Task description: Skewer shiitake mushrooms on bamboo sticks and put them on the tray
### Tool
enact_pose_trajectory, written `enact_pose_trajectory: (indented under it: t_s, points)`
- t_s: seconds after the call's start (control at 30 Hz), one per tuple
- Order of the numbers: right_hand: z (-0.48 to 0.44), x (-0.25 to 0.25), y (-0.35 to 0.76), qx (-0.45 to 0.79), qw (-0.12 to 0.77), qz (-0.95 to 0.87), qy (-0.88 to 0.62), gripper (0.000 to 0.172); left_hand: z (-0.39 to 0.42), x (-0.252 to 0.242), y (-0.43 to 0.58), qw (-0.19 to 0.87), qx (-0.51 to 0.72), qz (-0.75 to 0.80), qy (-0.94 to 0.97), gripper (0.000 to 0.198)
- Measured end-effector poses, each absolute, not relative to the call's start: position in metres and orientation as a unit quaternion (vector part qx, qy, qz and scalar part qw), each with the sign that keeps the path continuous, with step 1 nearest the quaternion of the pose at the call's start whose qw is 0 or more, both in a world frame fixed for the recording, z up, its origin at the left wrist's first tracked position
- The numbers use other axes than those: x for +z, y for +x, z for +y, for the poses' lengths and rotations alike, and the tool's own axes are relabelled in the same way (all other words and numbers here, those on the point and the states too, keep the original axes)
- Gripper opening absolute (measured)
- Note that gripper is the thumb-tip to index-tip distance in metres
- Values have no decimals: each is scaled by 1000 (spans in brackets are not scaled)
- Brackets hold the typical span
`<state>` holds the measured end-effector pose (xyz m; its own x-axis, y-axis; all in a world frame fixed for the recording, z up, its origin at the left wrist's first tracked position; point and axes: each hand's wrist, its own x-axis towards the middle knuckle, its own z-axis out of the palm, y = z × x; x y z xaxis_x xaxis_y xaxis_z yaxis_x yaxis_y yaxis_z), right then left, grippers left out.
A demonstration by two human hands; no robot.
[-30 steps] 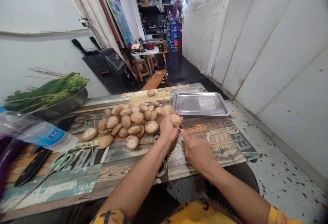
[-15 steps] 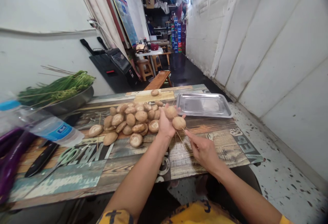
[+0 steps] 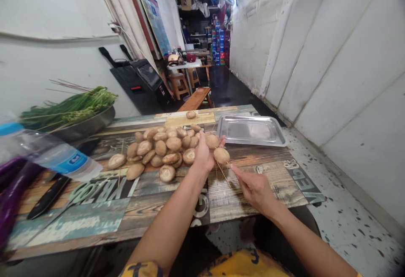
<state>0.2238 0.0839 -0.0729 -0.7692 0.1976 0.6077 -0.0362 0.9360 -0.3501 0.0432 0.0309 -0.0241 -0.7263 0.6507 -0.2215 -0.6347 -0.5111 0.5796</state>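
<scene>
My left hand (image 3: 204, 155) reaches over the table and its fingers close on a brown mushroom (image 3: 212, 140) at the right end of a pile of mushrooms (image 3: 162, 149). Just below it a second mushroom (image 3: 221, 155) is stuck on thin bamboo skewers (image 3: 224, 173). My right hand (image 3: 255, 188) pinches the near end of those skewers. More loose skewers lie flat on the table under the hands. Both hands are closed.
An empty steel tray (image 3: 252, 130) sits at the table's far right. A metal bowl of green chives (image 3: 71, 111) stands at the left, with a plastic water bottle (image 3: 47, 152), a black-handled knife (image 3: 47, 197) and purple aubergines (image 3: 12, 192). One mushroom (image 3: 190, 114) lies apart at the back.
The skewered mushroom has slid slightly down and right on the sticks. My left hand has taken another mushroom from the pile. The right hand has drawn back a little along the skewers.
</scene>
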Motion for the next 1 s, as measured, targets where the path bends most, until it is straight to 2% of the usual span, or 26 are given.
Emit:
enact_pose_trajectory:
  t_s: [0.17,0.3,0.53,0.77,1.0]
  points:
    - [94,-70,227,272,307,-912,-19,37,32,-25,47,336,862,379,16,42]
    - [103,-66,229,270,280,-921,1,37,33,-26,48,341,858,384,9,48]
    - [100,-67,229,196,296,-935,5,38,35,-28,52,318,863,393,-12,49]
    - [78,-80,226,16,321,-946,-39,42,36,-29,56,305,867,394,-18,44]
    - [57,-70,222,-79,354,-929,-70,41,35,-31,59,287,854,435,0,42]
